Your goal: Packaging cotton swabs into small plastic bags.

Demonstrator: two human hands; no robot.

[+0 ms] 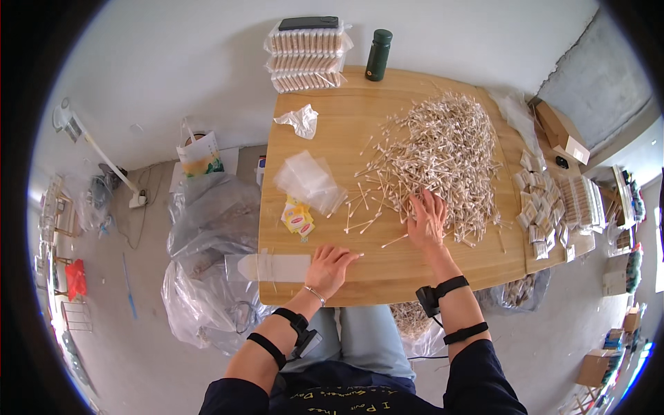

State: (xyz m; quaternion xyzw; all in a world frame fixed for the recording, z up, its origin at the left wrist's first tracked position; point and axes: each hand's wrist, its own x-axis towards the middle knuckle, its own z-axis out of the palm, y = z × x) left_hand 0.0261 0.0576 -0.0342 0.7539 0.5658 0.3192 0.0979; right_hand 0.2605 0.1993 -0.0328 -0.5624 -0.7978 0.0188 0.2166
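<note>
A large heap of cotton swabs (453, 149) covers the right half of the wooden table (339, 111). My right hand (427, 220) reaches into the heap's near edge, its fingers spread over the swabs. My left hand (328, 268) is closed near the front edge, and a small white swab tip sticks out past its fingertips. Beside it lies a white card strip (283, 268) with a clear band around its left part. Farther up are clear plastic bags (308, 181) and yellow-and-red printed cards (297, 216). Several loose swabs lie between my hands.
Packed swab bundles (304, 62) with a black phone (308, 23) on top stand at the back, near a dark green bottle (378, 55). A crumpled tissue (300, 122) lies at left. Small filled packs (541, 204) fill the right end. Plastic sacks (207, 277) sit on the floor.
</note>
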